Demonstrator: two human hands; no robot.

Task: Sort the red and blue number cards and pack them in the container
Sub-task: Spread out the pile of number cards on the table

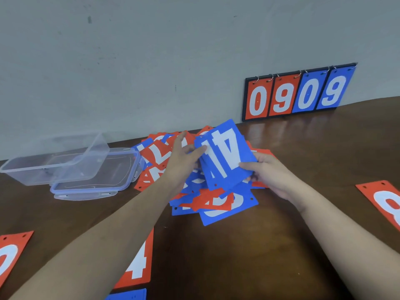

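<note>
Far left: clear container (54,161) sits on the worktop (238,245), nothing in it, its lid (95,180) just beside. Left hand (184,161), fingers straight, touches the edge of the blue cards (225,156) mid-frame; grip not clenched. Right hand (264,174) pinches that fanned blue stack at its lower right corner, above the mixed pile (207,200). Stray red card (385,202) at right edge. Step: gathering blues. Best to square the stack's edges before adding more, and pull only blues.
</note>
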